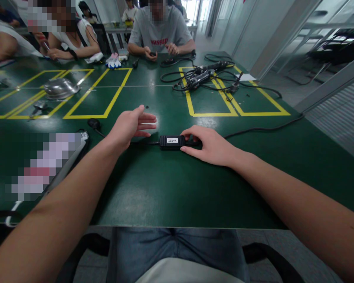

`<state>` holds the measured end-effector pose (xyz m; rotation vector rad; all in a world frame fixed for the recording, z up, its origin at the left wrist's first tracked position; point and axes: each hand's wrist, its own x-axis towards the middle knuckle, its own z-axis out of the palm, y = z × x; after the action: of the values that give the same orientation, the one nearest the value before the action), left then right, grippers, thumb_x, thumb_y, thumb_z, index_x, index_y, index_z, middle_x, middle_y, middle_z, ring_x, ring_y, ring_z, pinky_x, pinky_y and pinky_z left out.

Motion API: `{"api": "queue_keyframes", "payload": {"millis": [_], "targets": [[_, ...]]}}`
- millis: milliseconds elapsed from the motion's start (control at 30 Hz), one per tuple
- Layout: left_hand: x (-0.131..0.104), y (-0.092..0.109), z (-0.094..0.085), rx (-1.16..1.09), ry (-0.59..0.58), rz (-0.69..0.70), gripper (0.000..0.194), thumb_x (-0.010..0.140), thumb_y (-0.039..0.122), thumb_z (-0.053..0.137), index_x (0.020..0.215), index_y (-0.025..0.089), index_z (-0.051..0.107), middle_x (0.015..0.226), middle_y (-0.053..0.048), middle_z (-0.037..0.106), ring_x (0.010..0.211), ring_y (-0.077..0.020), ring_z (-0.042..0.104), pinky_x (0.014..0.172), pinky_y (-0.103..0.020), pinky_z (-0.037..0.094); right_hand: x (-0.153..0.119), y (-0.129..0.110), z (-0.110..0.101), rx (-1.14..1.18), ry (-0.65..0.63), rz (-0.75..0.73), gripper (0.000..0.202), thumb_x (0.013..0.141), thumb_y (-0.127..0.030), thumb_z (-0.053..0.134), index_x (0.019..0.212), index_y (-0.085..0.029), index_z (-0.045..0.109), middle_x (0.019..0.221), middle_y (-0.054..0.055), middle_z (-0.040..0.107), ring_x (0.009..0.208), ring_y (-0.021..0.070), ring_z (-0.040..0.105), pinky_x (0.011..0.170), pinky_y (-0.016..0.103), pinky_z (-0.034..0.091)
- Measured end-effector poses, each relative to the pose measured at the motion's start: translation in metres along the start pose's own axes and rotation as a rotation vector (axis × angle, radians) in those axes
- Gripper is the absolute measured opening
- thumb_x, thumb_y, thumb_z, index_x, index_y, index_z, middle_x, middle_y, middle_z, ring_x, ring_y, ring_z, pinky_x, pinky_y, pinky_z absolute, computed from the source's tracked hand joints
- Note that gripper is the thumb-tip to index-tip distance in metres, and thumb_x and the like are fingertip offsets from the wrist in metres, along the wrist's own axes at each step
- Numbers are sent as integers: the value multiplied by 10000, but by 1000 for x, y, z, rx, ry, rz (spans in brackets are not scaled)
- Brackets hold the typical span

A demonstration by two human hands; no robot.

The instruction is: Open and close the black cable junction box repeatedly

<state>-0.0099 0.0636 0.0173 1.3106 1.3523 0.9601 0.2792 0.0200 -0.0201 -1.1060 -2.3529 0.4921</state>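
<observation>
A small black box [172,142] with a white label lies on the green table [171,188], with a black cable running out of each end. My right hand [211,145] is curved around the box's right end and the cable there, thumb and fingertips touching it. To the left of the box, my left hand [135,124] is held above the table with its fingers spread, holding nothing. Part of the left cable passes beneath it. A black plug [93,124] rests left of my left wrist.
Black tools with tangled cables [200,78] lie at the back right within yellow tape. A metal bowl [60,88] and a metal part [39,108] are at the left. A long blurred-out object [50,165] lies beside my left forearm. People sit across the table.
</observation>
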Motion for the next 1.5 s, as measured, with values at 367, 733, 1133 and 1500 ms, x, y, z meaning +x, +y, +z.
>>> {"api": "queue_keyframes", "payload": {"millis": [367,733,1133,1500], "targets": [[-4,3,-2,298,143,230,174,785,324,909,801,198,790,773,-60,809,728,-218,754,678,-331,538,-1,0,0,-3,8,-4,334,1016,-447,790,1267,-227,779,1196,117,835,976,296,752,912,454,603],[-21,0,11,648,-344,572,482,860,572,866,1201,232,873,1189,-94,861,1036,-272,778,906,-365,592,-1,0,1,-4,11,-9,347,1006,-453,801,1270,-230,777,1197,118,832,1002,305,763,927,454,603],[-5,-9,5,511,-188,421,498,900,507,829,1274,178,812,1163,-106,859,1046,-271,784,971,-411,636,-2,-1,5,153,49,109,481,909,-484,857,1099,-301,454,1014,36,716,840,248,640,766,395,510],[-3,-13,4,883,-80,439,189,930,337,785,1073,212,797,1181,-102,843,1137,-313,750,1055,-458,567,0,-5,-1,51,24,13,135,997,-337,684,1022,-259,577,967,61,726,825,239,626,760,378,465]]}}
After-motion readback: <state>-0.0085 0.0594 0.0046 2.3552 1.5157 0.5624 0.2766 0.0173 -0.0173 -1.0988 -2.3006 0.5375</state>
